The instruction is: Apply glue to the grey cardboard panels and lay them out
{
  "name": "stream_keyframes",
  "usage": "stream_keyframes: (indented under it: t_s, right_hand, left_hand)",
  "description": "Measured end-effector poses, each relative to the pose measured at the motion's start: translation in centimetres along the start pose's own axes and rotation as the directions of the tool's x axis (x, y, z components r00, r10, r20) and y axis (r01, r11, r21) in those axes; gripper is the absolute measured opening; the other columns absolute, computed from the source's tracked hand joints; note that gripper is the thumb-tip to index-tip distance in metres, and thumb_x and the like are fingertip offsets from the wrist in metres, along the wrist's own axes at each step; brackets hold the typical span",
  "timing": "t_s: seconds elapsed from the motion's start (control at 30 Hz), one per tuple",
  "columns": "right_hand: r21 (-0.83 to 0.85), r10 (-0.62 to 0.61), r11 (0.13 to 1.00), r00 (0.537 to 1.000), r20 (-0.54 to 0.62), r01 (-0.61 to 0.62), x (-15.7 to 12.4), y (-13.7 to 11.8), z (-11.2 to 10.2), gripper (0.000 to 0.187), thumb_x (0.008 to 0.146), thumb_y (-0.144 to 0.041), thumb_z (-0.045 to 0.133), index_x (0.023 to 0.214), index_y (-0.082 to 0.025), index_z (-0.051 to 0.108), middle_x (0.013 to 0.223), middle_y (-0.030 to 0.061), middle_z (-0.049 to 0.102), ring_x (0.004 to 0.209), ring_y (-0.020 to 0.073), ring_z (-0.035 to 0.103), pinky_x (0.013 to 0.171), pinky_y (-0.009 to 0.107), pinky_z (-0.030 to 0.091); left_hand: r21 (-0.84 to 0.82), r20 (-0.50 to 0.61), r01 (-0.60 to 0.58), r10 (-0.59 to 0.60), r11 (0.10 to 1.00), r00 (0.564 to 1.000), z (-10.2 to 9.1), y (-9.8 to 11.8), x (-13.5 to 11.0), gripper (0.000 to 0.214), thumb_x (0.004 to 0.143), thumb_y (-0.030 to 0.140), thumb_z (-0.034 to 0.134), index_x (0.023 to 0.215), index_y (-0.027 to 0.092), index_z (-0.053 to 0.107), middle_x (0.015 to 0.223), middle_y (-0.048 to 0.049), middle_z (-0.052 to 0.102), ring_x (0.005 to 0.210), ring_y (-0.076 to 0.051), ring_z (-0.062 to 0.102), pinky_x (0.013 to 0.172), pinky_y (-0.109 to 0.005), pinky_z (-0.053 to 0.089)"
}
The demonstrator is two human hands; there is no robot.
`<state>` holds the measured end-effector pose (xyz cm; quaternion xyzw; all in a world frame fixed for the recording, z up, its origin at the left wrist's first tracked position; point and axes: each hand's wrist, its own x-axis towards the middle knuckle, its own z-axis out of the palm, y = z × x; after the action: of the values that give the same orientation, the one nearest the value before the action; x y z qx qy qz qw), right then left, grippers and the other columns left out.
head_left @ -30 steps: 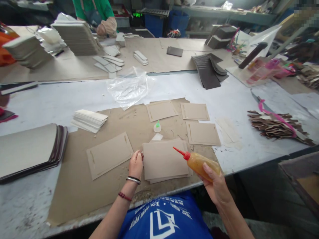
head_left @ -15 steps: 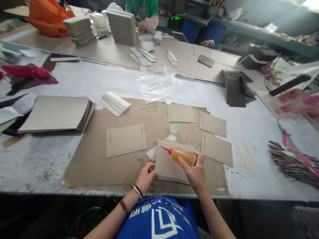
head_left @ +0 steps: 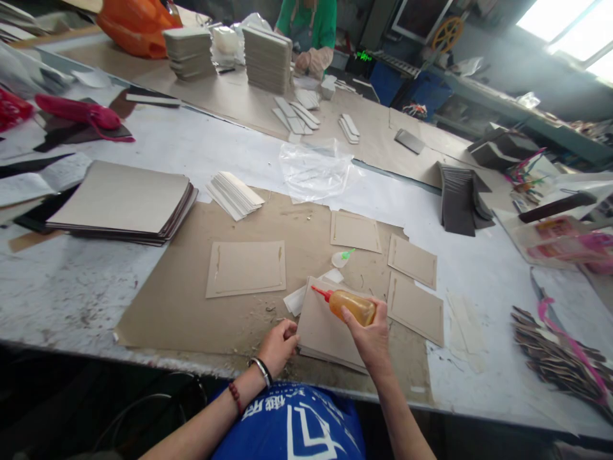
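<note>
In my right hand I grip a squeeze bottle of amber glue, tilted, its red nozzle over the far left corner of a small stack of cardboard sheets. My left hand has its fingers curled at the near left edge of that stack; their tips are partly hidden. Beyond the stack lies a small white piece with a green tip. To the left rests a cardboard sheet with amber lines near its edges. More marked sheets lie to the right.
A large brown board covers the table under the work. At left are a pile of large grey sheets and a bundle of pale strips. A clear plastic bag lies beyond. Another person works across the table.
My view has tilted, so the table slants down to the right. The bottle and both hands keep nearly the same place at the stack.
</note>
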<state>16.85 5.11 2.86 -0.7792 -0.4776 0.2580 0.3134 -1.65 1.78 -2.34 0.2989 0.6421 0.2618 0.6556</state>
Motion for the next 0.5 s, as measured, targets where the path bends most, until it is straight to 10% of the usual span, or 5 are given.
stream_keyframes:
  t_s: [0.5]
  right_hand:
    - [-0.040, 0.146, 0.989, 0.979, 0.145, -0.142, -3.7, 0.0, -2.9, 0.051, 0.062, -0.053, 0.063, 0.098, -0.023, 0.043, 0.086, 0.0021, 0.054, 0.076, 0.0213, 0.056, 0.071, 0.035, 0.046]
  left_hand:
    - [-0.094, 0.005, 0.096, -0.096, 0.991, 0.995, -0.3, 0.6, -0.3, 0.012, 0.058, 0.009, 0.050, 0.066, 0.014, 0.057, 0.052, 0.0027, 0.058, 0.046, -0.013, 0.055, 0.046, -0.025, 0.044]
